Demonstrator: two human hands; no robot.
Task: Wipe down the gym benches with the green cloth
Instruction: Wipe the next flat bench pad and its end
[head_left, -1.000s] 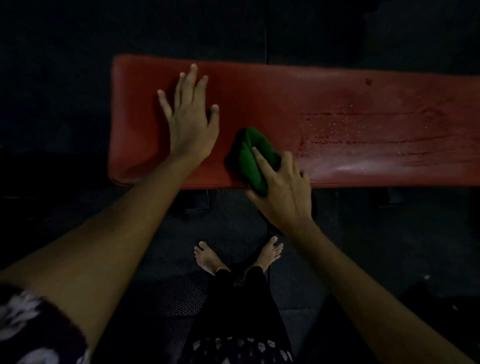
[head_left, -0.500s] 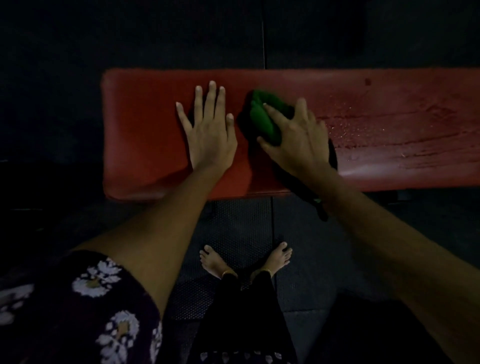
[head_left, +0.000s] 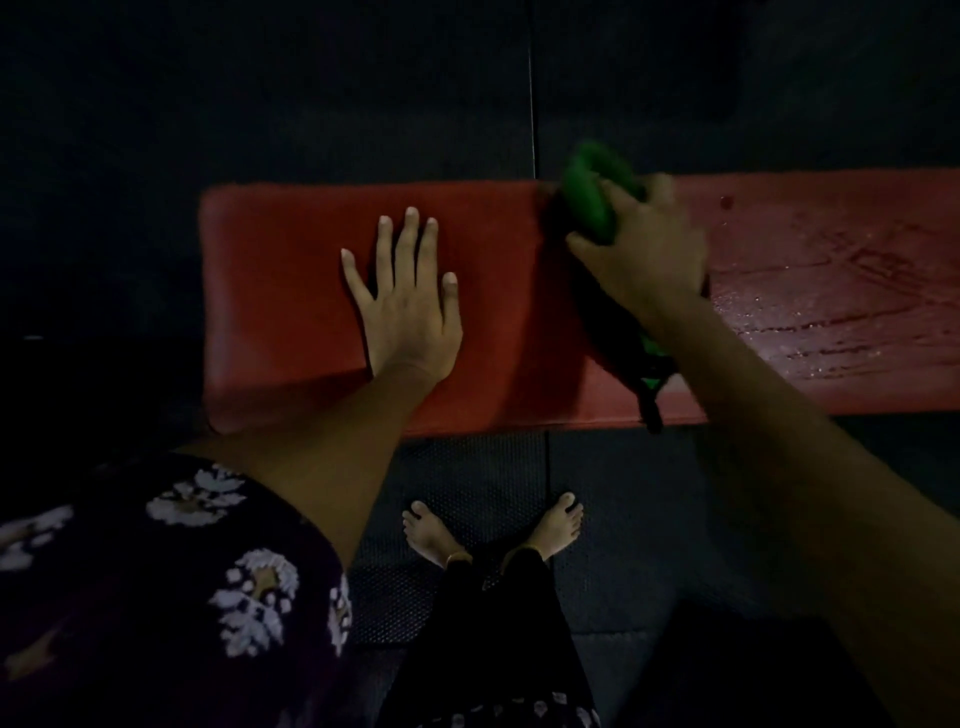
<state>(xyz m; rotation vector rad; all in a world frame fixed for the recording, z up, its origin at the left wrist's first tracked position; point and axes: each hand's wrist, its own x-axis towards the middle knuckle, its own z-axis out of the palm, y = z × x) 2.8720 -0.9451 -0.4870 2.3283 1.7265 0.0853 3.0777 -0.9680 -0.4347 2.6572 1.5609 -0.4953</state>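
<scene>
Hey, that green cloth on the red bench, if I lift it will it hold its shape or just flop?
Probably flop: the green cloth is bunched and folded in the right hand, and a loose end seems to trail under the wrist. Likely light, since one hand moves it alone. It may be damp, as droplets show on the red bench.

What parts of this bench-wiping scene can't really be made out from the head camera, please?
- Red bench: its right end is cut off by the frame edge; its legs are lost in darkness.
- Green cloth: motion-blurred, mostly covered by the right hand; its full shape is unclear.
- Bench surface under the left hand and both forearms: hidden.
- Surroundings beyond the bench: too dark.
</scene>
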